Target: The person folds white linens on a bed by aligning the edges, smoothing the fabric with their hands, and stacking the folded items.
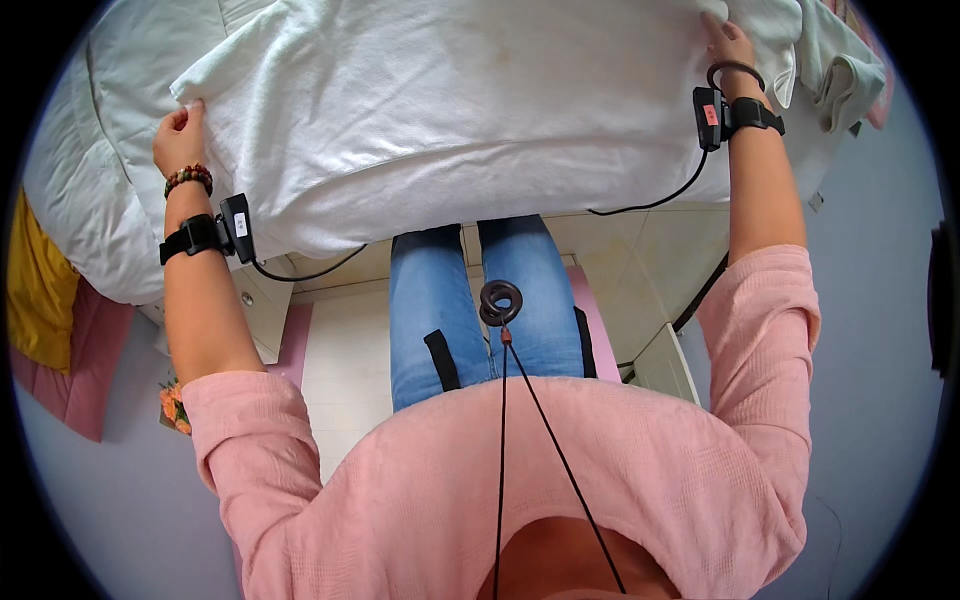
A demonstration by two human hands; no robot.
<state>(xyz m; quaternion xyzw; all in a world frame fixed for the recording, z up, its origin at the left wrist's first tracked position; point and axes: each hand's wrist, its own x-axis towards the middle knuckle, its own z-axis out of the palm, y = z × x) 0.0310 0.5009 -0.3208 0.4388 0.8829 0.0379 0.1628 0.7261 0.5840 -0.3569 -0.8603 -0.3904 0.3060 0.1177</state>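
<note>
A large white towel (465,97) lies spread before me, wide across the picture, with creases at its left side and a faint stain near the top. My left hand (180,135) pinches the towel's left corner between thumb and finger. At the upper right, my right hand (727,45) is at the towel's right edge with its fingertips against the cloth; part of the grip is hidden by a fold. Each wrist wears a black strap with a small cabled device, the left one (238,228) and the right one (707,118).
A white quilt (112,127) lies under and left of the towel. Pale folded cloth (851,86) hangs at the upper right. Yellow cloth (41,292) and a pink cushion (97,360) are at the left. A white cabinet (262,307) stands below, near orange flowers (174,405).
</note>
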